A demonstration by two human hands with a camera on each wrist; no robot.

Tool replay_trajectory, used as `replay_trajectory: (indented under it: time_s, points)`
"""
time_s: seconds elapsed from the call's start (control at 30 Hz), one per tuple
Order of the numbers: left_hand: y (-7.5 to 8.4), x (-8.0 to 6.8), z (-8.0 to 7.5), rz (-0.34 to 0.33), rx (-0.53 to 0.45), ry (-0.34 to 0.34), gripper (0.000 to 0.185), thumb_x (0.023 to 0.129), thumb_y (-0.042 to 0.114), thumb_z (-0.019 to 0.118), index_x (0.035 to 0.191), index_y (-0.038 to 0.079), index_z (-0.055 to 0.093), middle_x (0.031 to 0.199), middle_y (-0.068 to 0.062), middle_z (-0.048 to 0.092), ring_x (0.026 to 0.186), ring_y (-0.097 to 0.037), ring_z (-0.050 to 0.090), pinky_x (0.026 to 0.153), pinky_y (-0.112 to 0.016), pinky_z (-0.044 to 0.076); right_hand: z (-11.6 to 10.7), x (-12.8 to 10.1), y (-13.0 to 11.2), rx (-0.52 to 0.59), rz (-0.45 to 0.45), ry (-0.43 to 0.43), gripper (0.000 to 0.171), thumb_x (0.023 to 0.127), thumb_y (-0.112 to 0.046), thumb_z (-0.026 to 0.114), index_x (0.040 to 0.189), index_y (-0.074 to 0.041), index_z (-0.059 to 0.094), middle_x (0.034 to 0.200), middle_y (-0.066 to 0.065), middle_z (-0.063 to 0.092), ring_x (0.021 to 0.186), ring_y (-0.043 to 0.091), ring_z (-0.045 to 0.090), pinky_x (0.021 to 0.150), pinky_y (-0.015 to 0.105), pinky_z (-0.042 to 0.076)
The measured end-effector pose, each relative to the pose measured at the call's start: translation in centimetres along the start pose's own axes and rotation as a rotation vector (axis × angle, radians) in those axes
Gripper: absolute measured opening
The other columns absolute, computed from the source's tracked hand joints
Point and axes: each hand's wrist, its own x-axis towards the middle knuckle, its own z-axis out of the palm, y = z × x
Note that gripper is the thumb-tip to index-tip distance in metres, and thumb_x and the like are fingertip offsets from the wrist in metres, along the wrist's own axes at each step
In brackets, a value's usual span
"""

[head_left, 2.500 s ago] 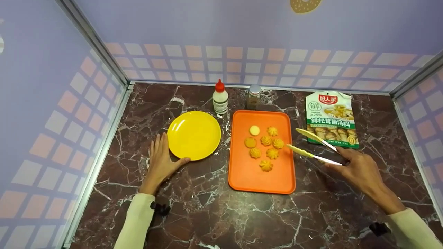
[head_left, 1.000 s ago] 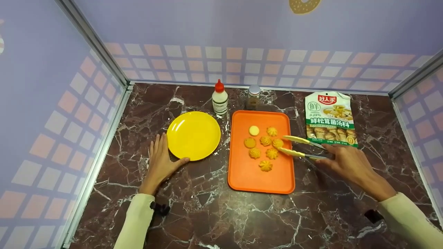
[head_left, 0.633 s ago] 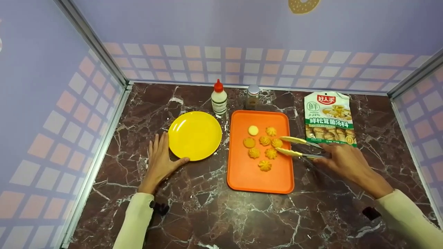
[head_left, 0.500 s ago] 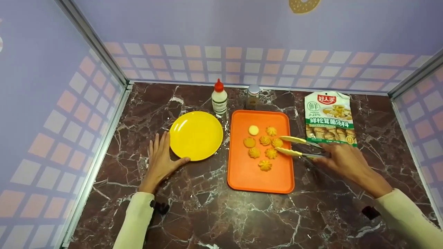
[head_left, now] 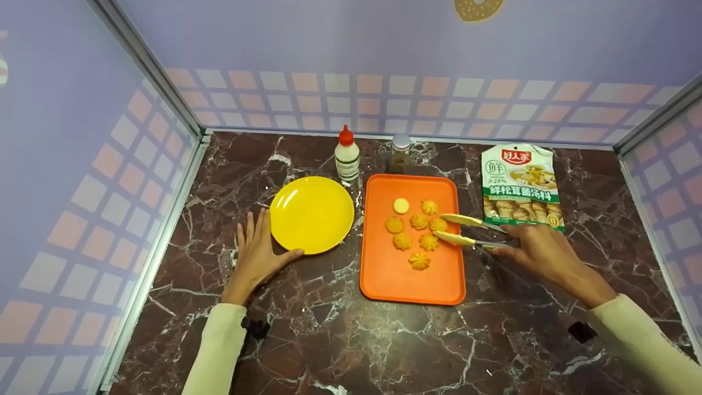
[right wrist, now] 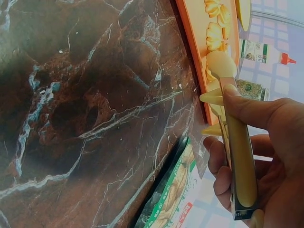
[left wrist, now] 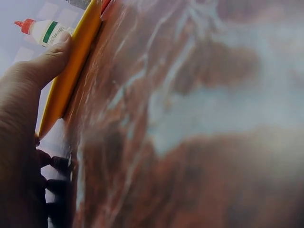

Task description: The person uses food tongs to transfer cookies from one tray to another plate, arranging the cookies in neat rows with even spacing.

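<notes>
My left hand (head_left: 256, 260) lies at the left of a yellow plate (head_left: 312, 215), fingers straight and spread along its rim. In the left wrist view, its thumb (left wrist: 54, 54) rests on the rim of the plate. My right hand (head_left: 540, 255) holds tongs with yellow tips (head_left: 455, 238), reaching over the right side of an orange tray (head_left: 411, 288). The spread tips stand on either side of a swirled cookie (head_left: 438, 225). Several more cookies (head_left: 419, 261) lie on the tray. In the right wrist view, the thumb presses on the upper arm of the tongs (right wrist: 242, 161).
Behind the tray stand a red-capped squeeze bottle (head_left: 347, 156) and a shaker jar (head_left: 400, 153). A green-and-white food pouch (head_left: 520, 184) lies beyond the right hand. Panel walls enclose the marble-patterned table (head_left: 329, 340) at the back and sides.
My right hand has brought the tongs left, from the tray's right edge to around the cookie. The plate has shifted slightly right beside my left hand. The cookies keep their places.
</notes>
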Motion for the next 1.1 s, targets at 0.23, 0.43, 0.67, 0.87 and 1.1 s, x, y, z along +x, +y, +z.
replay_trajectory:
  time_s: [0.23, 0.43, 0.67, 0.87, 1.1]
  points:
    - [-0.2, 0.0, 0.3, 0.009, -0.021, 0.019, 0.149, 0.077, 0.074, 0.088, 0.176, -0.001, 0.004, 0.183, -0.024, 0.005, 0.169, -0.044, -0.009, 0.133, -0.06, -0.014, 0.2, 0.0, 0.0, 0.014, 0.013, -0.006, 0.034, 0.093, -0.031, 0.091, 0.117, -0.008, 0.082, 0.075, -0.001, 0.076, 0.057, 0.013, 0.055, 0.051, 0.04, 0.045]
    - [-0.2, -0.1, 0.4, 0.022, -0.023, 0.027, 0.145, 0.079, 0.072, 0.088, 0.177, 0.003, 0.006, 0.184, -0.023, 0.007, 0.169, -0.044, -0.009, 0.133, -0.061, -0.015, 0.5, 0.0, 0.0, 0.002, 0.002, 0.011, 0.04, 0.093, -0.03, 0.092, 0.124, -0.005, 0.082, 0.081, 0.005, 0.079, 0.06, 0.015, 0.06, 0.052, 0.044, 0.048]
    - [-0.2, -0.1, 0.3, 0.013, -0.033, 0.021, 0.142, 0.082, 0.071, 0.086, 0.177, 0.003, 0.005, 0.184, -0.022, 0.005, 0.169, -0.043, -0.01, 0.132, -0.06, -0.017, 1.0, -0.3, 0.1, 0.004, -0.019, 0.039, 0.044, 0.095, -0.028, 0.09, 0.128, -0.001, 0.081, 0.085, 0.008, 0.079, 0.061, 0.015, 0.058, 0.052, 0.039, 0.043]
    - [-0.1, -0.1, 0.4, 0.012, -0.03, 0.031, 0.138, 0.084, 0.07, 0.084, 0.177, 0.004, 0.005, 0.184, -0.02, 0.005, 0.169, -0.043, -0.01, 0.132, -0.061, -0.017, 1.3, -0.6, 0.2, 0.018, -0.032, 0.069, 0.046, 0.094, -0.024, 0.09, 0.131, 0.001, 0.079, 0.088, 0.01, 0.08, 0.061, 0.014, 0.055, 0.052, 0.035, 0.04]
    - [-0.1, 0.0, 0.3, 0.019, -0.021, 0.028, 0.137, 0.084, 0.07, 0.084, 0.177, 0.004, 0.008, 0.184, -0.021, 0.005, 0.169, -0.044, -0.009, 0.132, -0.062, -0.016, 1.7, -0.6, 0.2, 0.023, -0.067, 0.129, 0.038, 0.092, -0.024, 0.092, 0.122, -0.002, 0.082, 0.076, 0.001, 0.074, 0.058, 0.011, 0.051, 0.05, 0.033, 0.039]
